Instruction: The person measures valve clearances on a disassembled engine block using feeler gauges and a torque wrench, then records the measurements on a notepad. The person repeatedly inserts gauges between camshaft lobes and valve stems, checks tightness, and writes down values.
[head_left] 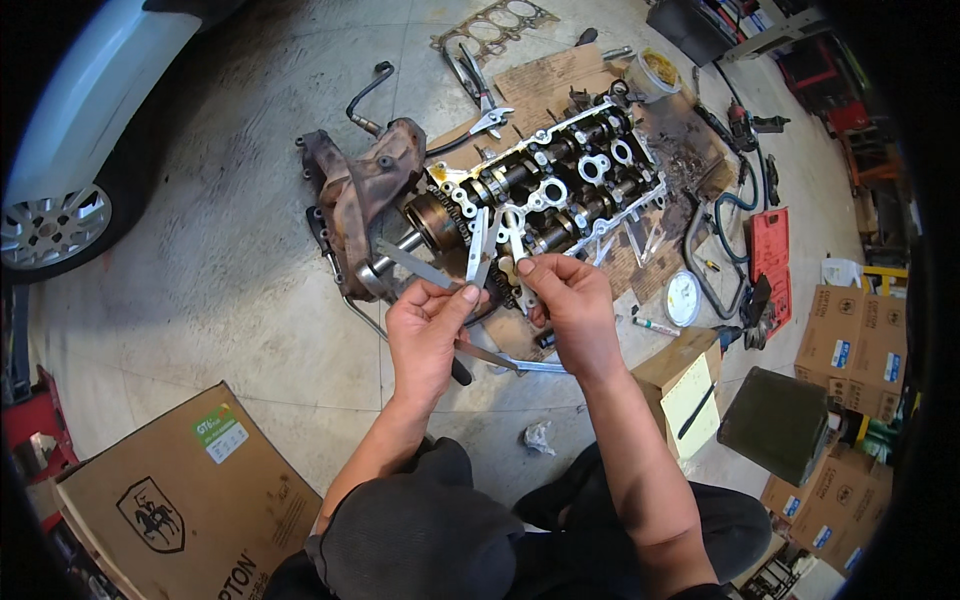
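Note:
My left hand [428,330] is closed on a feeler gauge [476,250], its thin metal blades fanned out in several directions. Close by on the right, my right hand [578,310] pinches a narrow pale metal strip [516,238] between thumb and fingers; whether it belongs to the same gauge I cannot tell. Both hands are raised in front of a cylinder head [592,168] with its camshafts exposed. A round brown gear [432,220] sits at its left end. Left of that lies a rusty exhaust manifold [352,190].
Oily cardboard [545,75] lies under the cylinder head. Pliers [488,112] and a head gasket [495,28] lie beyond it. To the right are a plastic tub [655,75], a round white lid [683,298], a red tool case [771,265] and a notepad [692,405]. A large carton [190,500] stands near left.

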